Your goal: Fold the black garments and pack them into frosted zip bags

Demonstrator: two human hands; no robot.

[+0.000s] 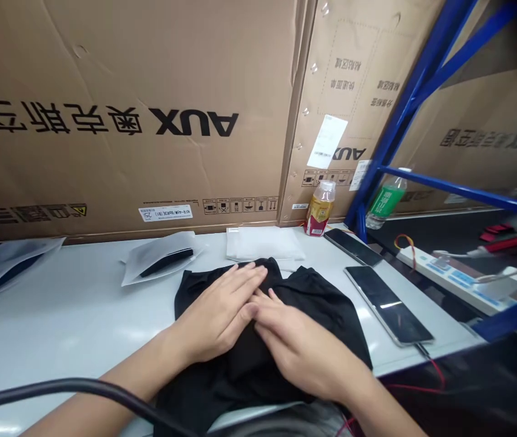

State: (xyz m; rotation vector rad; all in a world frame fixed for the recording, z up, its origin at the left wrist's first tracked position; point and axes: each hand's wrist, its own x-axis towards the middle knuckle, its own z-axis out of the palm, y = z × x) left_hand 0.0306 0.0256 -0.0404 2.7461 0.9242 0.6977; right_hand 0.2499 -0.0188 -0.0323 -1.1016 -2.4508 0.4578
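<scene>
A black cloth garment [331,309] lies rumpled on the table in front of me; I cannot tell its exact kind. On its middle rests my left hand [222,309], flat, with the fingers stretched out and lying together. My right hand [292,337] touches it from the right, also on the cloth, fingers extended and partly hidden by the left hand. Neither hand visibly grips anything. Just beyond the garment lies a flat white plastic bag [263,244].
Two frosted bags with dark contents, one [158,258] nearer and one [13,267] far left, lie on the white table [81,315]. Two phones [388,303] [352,244], a drink bottle [320,209] and a power strip [459,279] are right. Large cartons [172,170] stand behind; a black cable [71,385] crosses the foreground.
</scene>
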